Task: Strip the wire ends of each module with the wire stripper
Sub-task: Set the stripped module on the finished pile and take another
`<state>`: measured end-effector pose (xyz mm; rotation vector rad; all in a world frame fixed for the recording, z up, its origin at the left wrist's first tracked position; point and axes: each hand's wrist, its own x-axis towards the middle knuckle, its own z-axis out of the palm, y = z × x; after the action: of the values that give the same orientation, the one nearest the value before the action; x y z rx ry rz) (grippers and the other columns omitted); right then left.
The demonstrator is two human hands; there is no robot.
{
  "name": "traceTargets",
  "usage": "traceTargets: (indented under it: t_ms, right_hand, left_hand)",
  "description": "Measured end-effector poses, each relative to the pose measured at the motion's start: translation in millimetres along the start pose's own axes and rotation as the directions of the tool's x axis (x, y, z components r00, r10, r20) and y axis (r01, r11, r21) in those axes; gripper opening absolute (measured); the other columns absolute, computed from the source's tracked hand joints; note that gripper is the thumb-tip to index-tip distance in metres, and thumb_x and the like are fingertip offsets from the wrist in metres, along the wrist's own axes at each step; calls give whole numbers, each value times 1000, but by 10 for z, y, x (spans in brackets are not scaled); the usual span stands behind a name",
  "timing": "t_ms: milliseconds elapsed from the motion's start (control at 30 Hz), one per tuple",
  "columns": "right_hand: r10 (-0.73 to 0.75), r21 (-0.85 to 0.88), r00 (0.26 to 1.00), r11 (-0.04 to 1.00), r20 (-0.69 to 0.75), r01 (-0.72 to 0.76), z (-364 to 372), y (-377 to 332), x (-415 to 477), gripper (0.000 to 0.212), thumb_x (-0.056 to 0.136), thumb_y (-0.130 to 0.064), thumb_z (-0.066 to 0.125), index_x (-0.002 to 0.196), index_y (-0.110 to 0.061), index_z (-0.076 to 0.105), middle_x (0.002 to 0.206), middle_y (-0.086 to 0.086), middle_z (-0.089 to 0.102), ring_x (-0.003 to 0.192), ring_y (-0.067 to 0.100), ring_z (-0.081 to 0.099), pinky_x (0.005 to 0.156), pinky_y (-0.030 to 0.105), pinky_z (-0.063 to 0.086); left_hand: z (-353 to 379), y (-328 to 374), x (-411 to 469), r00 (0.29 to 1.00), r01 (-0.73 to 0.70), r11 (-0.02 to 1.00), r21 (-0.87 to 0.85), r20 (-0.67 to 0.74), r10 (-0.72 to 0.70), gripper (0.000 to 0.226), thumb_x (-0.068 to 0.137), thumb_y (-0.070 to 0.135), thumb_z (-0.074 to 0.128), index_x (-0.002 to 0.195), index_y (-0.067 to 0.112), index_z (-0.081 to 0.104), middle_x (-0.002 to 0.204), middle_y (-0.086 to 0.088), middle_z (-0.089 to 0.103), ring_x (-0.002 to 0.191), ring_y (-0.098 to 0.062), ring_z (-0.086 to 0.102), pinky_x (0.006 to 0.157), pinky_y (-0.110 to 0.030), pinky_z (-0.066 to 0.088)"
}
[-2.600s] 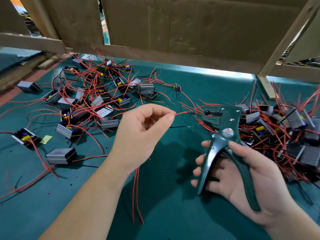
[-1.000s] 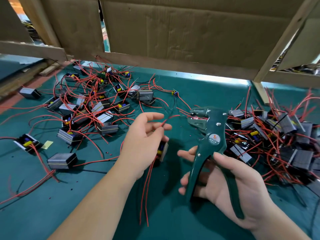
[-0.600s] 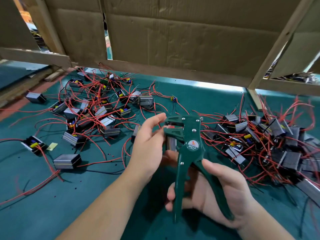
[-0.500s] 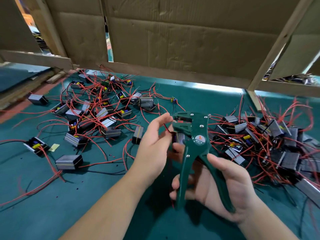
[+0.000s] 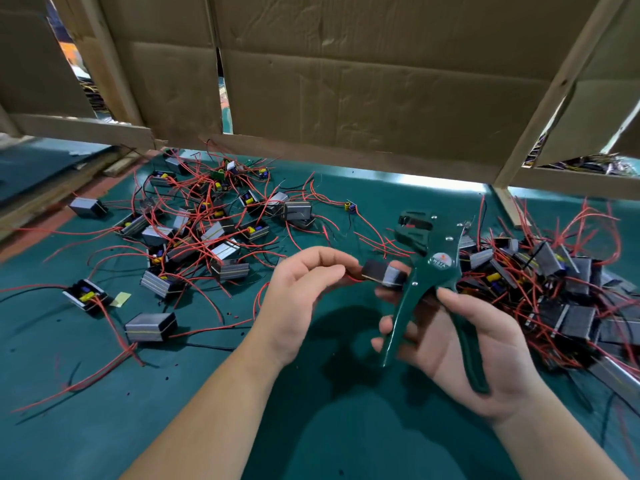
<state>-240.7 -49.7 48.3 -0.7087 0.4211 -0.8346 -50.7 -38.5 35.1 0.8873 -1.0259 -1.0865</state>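
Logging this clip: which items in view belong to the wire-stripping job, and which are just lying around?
In the job:
wire stripper, in the grip of the right hand; held module, pinched by the left hand; left pile and right pile of modules.

Lying about:
yellow slip; cardboard panels; wooden frame.
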Motion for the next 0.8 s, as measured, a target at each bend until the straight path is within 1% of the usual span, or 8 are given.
traceTargets:
  t_ms: [100, 200, 267, 333, 433, 533, 667, 800]
  right_hand:
    - [-184, -113, 981, 978, -53, 177, -1, -14, 4, 59, 58, -20, 86, 111, -5, 66, 102, 20, 66, 77, 38, 65, 75, 56, 53]
    - [-434, -217, 896, 887, -94, 407, 10, -108, 11, 45, 75, -10, 63, 120, -12, 59, 102, 10, 68, 82, 34, 65, 78, 53, 54]
    - [-537, -287, 831, 826, -142, 485, -18, -162, 12, 35, 79, -6, 54, 114, -11, 55, 91, 12, 65, 86, 35, 64, 80, 55, 52]
    - [-568, -310, 806, 805, -163, 505, -47, -160, 10, 26, 80, -4, 51, 104, -13, 57, 87, 11, 62, 87, 38, 63, 80, 55, 52]
    - [-554, -320, 818, 812, -157, 488, -47, -80, 13, 31, 80, -4, 51, 95, -25, 68, 86, 1, 67, 85, 35, 64, 78, 52, 54]
    - [-523, -338, 841, 822, -134, 458, -31, -28, 12, 36, 78, -8, 55, 104, -28, 68, 94, -3, 70, 84, 32, 66, 76, 50, 55]
    - [-368, -264, 921, 908, -130, 326, 3, 8, 10, 51, 77, -7, 52, 127, -16, 55, 122, 9, 64, 81, 36, 65, 74, 52, 54]
    - [-180, -188, 979, 969, -98, 159, 39, 66, -65, 49, 72, -8, 55, 122, -8, 57, 123, 25, 61, 79, 39, 64, 72, 54, 54]
  left_hand:
    - [0, 1, -5, 998, -52, 983, 173, -23, 56, 15, 74, 24, 58, 75, 18, 72, 99, 1, 73, 102, -14, 63, 92, -30, 46]
    - [-34, 23, 2, 988, -89, 939, 331, -86, 124, 31, 77, 15, 52, 100, 33, 64, 115, 18, 65, 110, 3, 57, 91, -13, 42]
    - [-70, 18, -1, 978, -114, 846, 521, -91, 188, 51, 77, 13, 51, 117, 43, 51, 126, 23, 55, 122, 5, 47, 98, -14, 37]
    - [-111, -7, 14, 959, -103, 711, 696, -120, 257, 56, 76, 7, 53, 125, 35, 51, 130, 13, 49, 125, 3, 41, 103, -20, 33]
    - [-149, -18, 34, 932, -18, 604, 797, -204, 298, 46, 75, 7, 53, 118, 22, 59, 121, 6, 49, 116, -5, 42, 101, -31, 35]
    - [-182, -5, 34, 905, 89, 503, 860, -281, 321, 45, 71, 20, 48, 114, 23, 61, 121, 4, 50, 117, -16, 43, 100, -34, 32]
    - [-252, -36, 60, 894, 214, 345, 914, -326, 309, 39, 77, 14, 59, 115, 25, 61, 131, 3, 46, 126, -17, 34, 104, -35, 17]
    - [-282, -78, 84, 910, 234, 284, 930, -312, 272, 41, 79, 15, 57, 117, 28, 59, 134, 4, 42, 130, -15, 28, 105, -30, 7]
